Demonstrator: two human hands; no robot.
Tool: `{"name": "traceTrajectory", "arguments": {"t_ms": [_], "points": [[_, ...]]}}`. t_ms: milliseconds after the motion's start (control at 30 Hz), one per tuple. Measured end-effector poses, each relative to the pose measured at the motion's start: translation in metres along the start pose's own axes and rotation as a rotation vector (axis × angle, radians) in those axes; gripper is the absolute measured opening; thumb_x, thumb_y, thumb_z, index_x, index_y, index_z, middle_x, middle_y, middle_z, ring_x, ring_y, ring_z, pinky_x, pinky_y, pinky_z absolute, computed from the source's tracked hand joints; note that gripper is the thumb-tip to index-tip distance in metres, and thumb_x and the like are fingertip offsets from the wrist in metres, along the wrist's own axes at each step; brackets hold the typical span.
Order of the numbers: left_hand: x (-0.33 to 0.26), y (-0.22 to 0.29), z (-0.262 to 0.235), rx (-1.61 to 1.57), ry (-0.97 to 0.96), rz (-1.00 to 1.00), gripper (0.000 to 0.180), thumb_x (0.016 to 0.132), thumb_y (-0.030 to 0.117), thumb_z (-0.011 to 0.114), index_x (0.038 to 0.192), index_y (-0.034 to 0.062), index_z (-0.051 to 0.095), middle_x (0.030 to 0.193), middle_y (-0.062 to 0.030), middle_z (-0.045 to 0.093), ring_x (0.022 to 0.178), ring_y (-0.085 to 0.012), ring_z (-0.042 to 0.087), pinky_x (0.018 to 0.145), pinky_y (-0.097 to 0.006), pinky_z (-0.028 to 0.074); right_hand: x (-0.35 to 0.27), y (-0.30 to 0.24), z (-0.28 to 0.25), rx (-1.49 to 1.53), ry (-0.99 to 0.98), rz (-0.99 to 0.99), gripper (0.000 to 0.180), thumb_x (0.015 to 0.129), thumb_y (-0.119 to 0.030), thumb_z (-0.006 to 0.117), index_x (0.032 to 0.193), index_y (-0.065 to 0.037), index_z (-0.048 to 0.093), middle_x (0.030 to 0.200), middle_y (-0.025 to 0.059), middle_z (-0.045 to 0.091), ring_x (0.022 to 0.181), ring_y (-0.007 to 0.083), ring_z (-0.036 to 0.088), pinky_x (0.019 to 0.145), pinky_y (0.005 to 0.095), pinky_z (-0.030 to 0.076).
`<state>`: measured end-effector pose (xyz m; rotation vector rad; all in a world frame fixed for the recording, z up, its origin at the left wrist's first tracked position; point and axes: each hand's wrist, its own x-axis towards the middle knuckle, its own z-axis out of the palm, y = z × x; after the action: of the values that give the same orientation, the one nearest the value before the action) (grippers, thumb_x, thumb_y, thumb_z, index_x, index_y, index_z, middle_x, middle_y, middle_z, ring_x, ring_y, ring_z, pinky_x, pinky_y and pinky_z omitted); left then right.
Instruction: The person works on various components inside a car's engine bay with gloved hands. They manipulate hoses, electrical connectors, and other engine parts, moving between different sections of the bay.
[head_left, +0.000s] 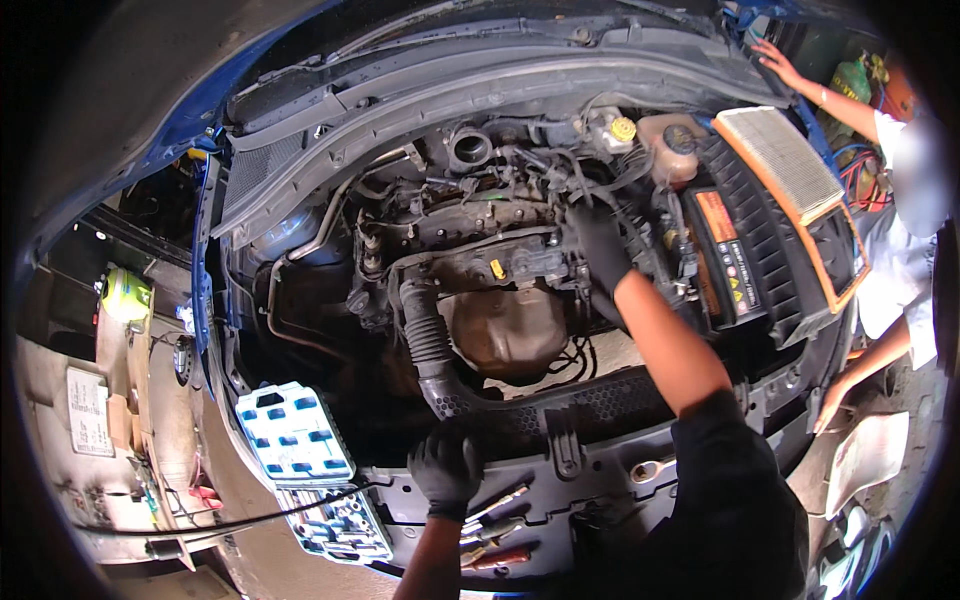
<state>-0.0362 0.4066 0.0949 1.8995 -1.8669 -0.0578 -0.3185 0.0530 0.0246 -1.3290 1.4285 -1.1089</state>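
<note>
My left hand (445, 472), in a black glove, rests on the front panel (540, 445) of a car's engine bay. Its fingers curl over the panel's inner edge, just below the ribbed black air hose (428, 335). My right hand (598, 245), also gloved in black, reaches across to the right side of the engine (480, 235). Motion smears it, so its fingers and anything in them cannot be made out. Close to it are hoses, wiring and the engine's grey top, where a yellow dipstick handle (497, 269) shows. A brown heat shield (508, 328) lies below.
An open socket set case (295, 430) sits at the front left. Several hand tools (495, 530) and a ring-ended wrench (652, 470) lie on the front panel. Right of the engine are the battery (728, 260) and an orange-edged air filter (780, 160). Another person (905, 250) leans at the right.
</note>
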Motion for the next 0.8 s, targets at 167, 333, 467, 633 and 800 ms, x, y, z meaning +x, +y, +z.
{"name": "traceTrajectory", "arguments": {"t_ms": [167,333,467,633,800], "points": [[-0.002,-0.007,0.004,0.022,0.021,0.033,0.022,0.088,0.029,0.062,0.096,0.0095,0.067,0.093,-0.0107,0.068,0.08,-0.0333,0.064,0.071,-0.046,0.046,0.132,0.039,0.041,0.181,0.182,0.315,0.031,0.092,-0.034,0.066,0.117,-0.015,0.064,0.105,0.0071,0.065,0.097,0.0264,0.062,0.077,0.042,0.056],[-0.004,-0.009,0.007,0.01,0.035,0.003,0.018,0.086,0.028,0.063,0.091,0.011,0.069,0.093,-0.0089,0.071,0.079,-0.0307,0.065,0.071,-0.044,0.045,0.156,0.054,0.051,0.672,0.175,0.598,0.019,0.092,-0.032,0.066,0.101,-0.015,0.066,0.084,0.0017,0.061,0.077,0.0181,0.059,0.069,0.0352,0.054],[-0.003,-0.006,0.006,0.04,0.049,-0.001,0.018,0.085,0.028,0.063,0.091,0.0117,0.07,0.092,-0.0086,0.071,0.078,-0.0309,0.065,0.07,-0.044,0.045,0.138,0.069,0.034,0.923,-0.039,0.459,0.01,0.095,-0.019,0.057,0.096,-0.011,0.062,0.072,-0.0011,0.056,0.056,0.0088,0.049,0.047,0.0215,0.043],[-0.005,-0.005,0.004,0.032,0.013,-0.018,0.019,0.084,0.027,0.064,0.089,0.0097,0.068,0.088,-0.0103,0.068,0.078,-0.0325,0.064,0.07,-0.044,0.045,0.113,0.073,0.007,1.368,-0.309,0.58,0.012,0.094,-0.003,0.051,0.095,-0.008,0.061,0.079,0.0029,0.059,0.062,0.0108,0.05,0.048,0.0188,0.041],[-0.01,-0.008,0.007,0.023,0.046,-0.002,0.019,0.084,0.027,0.064,0.088,0.009,0.067,0.085,-0.0111,0.066,0.076,-0.0335,0.062,0.069,-0.045,0.045,0.09,0.064,0.013,1.253,-0.233,0.39,0.017,0.086,0.005,0.056,0.097,-0.006,0.063,0.083,0.0042,0.063,0.064,0.0124,0.052,0.056,0.0239,0.045]]}}
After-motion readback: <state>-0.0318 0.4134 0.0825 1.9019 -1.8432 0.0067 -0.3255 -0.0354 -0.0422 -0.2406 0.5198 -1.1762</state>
